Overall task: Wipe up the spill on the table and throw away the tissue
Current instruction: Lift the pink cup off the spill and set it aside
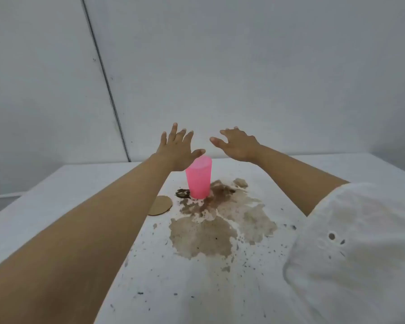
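Note:
A brown spill [211, 228] spreads over the middle of the white table [56, 206], with dark specks scattered around it. At the spill's far edge stands a pink cup [199, 178], upside down. My left hand [177, 149] is stretched out above and just behind the cup, fingers spread, holding nothing. My right hand [237, 145] hovers to the cup's right, palm down, fingers apart and empty. No tissue is in view.
A round brown cardboard disc [160, 205] lies left of the cup, partly under my left forearm. A small dark round object [182, 194] sits at the cup's left base. My white sleeve [351, 249] covers the table's right front. White walls stand behind the table.

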